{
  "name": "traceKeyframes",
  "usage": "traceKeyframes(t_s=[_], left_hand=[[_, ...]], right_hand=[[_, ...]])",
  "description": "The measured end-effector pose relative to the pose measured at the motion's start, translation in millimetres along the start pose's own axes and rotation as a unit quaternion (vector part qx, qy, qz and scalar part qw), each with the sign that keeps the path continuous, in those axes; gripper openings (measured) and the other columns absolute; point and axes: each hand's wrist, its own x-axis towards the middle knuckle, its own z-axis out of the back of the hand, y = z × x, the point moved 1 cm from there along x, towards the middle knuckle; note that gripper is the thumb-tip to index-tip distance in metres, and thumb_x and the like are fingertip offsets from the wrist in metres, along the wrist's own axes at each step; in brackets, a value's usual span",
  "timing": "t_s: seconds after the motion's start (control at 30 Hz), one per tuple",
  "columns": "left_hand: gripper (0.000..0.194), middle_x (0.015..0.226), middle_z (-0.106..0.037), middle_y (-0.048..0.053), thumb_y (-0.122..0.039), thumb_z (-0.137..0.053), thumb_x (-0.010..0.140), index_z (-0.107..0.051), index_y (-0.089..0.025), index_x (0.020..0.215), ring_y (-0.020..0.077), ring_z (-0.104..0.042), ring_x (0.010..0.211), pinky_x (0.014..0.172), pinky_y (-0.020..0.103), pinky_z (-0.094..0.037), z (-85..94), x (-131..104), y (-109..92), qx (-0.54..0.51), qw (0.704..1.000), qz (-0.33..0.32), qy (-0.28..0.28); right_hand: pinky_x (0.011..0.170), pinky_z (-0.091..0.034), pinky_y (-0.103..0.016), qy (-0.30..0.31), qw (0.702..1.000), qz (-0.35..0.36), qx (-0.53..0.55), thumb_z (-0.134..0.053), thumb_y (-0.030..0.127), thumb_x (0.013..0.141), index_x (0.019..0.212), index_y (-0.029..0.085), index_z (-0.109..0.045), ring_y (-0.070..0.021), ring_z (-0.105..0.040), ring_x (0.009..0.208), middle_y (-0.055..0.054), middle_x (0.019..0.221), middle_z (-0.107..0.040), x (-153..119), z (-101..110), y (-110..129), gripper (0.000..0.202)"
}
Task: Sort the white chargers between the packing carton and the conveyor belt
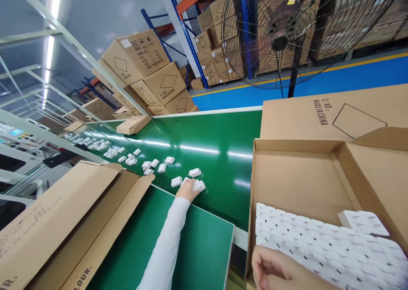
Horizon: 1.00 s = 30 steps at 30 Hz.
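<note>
My left hand (187, 191), in a white sleeve, reaches over the green conveyor belt (207, 128), its fingers closed around small white power adapters (198, 185). Loose beside it lie one more adapter (176, 181) to the left and another (195, 172) just beyond. My right hand (277, 268) is at the near left corner of an open cardboard box (296, 167). Its fingers are curled, with nothing visible in them; the lower part is cut off by the frame. Inside the box, white adapters (299, 235) stand in tight rows, and a short block of them (363, 222) sits higher, on top.
Several more adapters (111, 153) lie scattered up the belt. An open carton (63, 213) stands at the left beside a green side table (204, 247). A flat carton (134, 124) rests on the belt's far side. Beyond are a large fan (280, 39) and stacked boxes (149, 77).
</note>
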Motion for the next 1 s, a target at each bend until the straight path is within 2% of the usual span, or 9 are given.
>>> traceKeyframes(t_s=[0.17,0.3,0.37,0.43,0.5,0.57,0.87,0.93,1.0], left_hand=[[0.033,0.113,-0.062,0.006,-0.011,-0.065,0.069,-0.055,-0.021,0.098,0.0266,-0.056,0.111,0.093,0.041,-0.045,-3.5,-7.4,-20.4,-0.042,0.998,-0.037,-0.021],[0.037,0.12,-0.06,0.004,-0.02,-0.061,0.077,-0.05,-0.023,0.112,0.0187,-0.057,0.11,0.095,0.03,-0.046,-2.6,-56.5,-64.1,-0.156,0.975,-0.149,-0.057],[0.039,0.118,-0.062,0.008,-0.021,-0.067,0.07,-0.054,-0.019,0.107,0.0227,-0.059,0.108,0.092,0.033,-0.048,-5.2,-92.7,-89.5,-0.347,0.897,-0.272,-0.045],[0.036,0.112,-0.065,0.009,-0.023,-0.07,0.068,-0.058,-0.019,0.101,0.0246,-0.061,0.106,0.09,0.036,-0.049,-8.9,-125.1,-110.7,-0.447,0.823,-0.348,-0.026],[0.034,0.108,-0.067,0.009,-0.025,-0.072,0.067,-0.06,-0.019,0.099,0.0248,-0.063,0.103,0.089,0.036,-0.051,-11.5,-146.8,-125.3,-0.488,0.781,-0.39,-0.012],[0.032,0.106,-0.068,0.009,-0.024,-0.072,0.069,-0.061,-0.02,0.099,0.024,-0.064,0.1,0.087,0.036,-0.052,-12.1,-157.2,-133.1,-0.492,0.765,-0.416,-0.009],[0.026,0.101,-0.069,0.005,-0.019,-0.068,0.074,-0.061,-0.024,0.099,0.0244,-0.058,0.108,0.098,0.042,-0.046,-13.4,-159.6,-147.8,-0.438,0.752,-0.486,-0.08],[0.031,0.107,-0.067,0.007,-0.022,-0.068,0.075,-0.059,-0.023,0.105,0.0248,-0.056,0.111,0.097,0.04,-0.045,-11.3,-155.0,-158.3,-0.408,0.772,-0.483,-0.064],[0.041,0.115,-0.063,0.009,-0.024,-0.066,0.077,-0.053,-0.022,0.116,0.0254,-0.056,0.112,0.095,0.039,-0.046,-6.4,-144.9,-176.5,-0.331,0.825,-0.457,-0.032]], right_hand=[[0.062,-0.033,-0.024,0.002,1.0,0.015,-0.007,-0.047,0.013,0.066,0.075,0.019,-0.048,-0.0113,-0.05,0.067,0.002,0.07,-0.058,0.7,-0.8,0.0,0.01],[0.058,-0.031,-0.022,0.0,0.998,0.002,-0.069,-0.047,0.012,0.066,0.075,0.019,-0.05,-0.0099,-0.045,0.065,0.003,0.071,-0.055,-1.5,0.3,0.8,0.012],[0.057,-0.03,-0.022,0.005,0.993,0.005,-0.116,-0.046,0.013,0.067,0.076,0.019,-0.051,-0.0094,-0.043,0.063,0.003,0.07,-0.053,-3.2,0.4,0.7,0.012],[0.057,-0.031,-0.022,0.005,0.988,0.006,-0.152,-0.045,0.013,0.069,0.077,0.019,-0.053,-0.0095,-0.045,0.062,0.004,0.07,-0.054,-4.6,-0.4,1.2,0.013],[0.057,-0.033,-0.022,-0.004,0.985,-0.007,-0.173,-0.044,0.012,0.07,0.078,0.019,-0.055,-0.0101,-0.048,0.063,0.003,0.071,-0.057,-5.7,-2.0,3.3,0.016],[0.058,-0.036,-0.022,-0.012,0.983,-0.025,-0.184,-0.044,0.01,0.069,0.078,0.02,-0.057,-0.011,-0.052,0.065,0.002,0.071,-0.059,-7.2,-4.5,7.5,0.018],[0.056,-0.04,-0.022,-0.034,0.962,0.014,-0.272,-0.044,0.007,0.068,0.07,0.021,-0.06,-0.0108,-0.053,0.058,0.003,0.068,-0.063,-10.2,-7.7,14.2,0.021],[0.059,-0.041,-0.022,-0.037,0.965,0.035,-0.259,-0.044,0.006,0.067,0.07,0.021,-0.06,-0.0108,-0.055,0.062,0.004,0.068,-0.062,-5.2,-6.4,5.4,0.022],[0.059,-0.04,-0.02,-0.028,0.968,0.058,-0.242,-0.044,0.006,0.066,0.072,0.02,-0.06,-0.0099,-0.054,0.063,0.005,0.068,-0.06,0.3,-4.9,-3.9,0.023]])
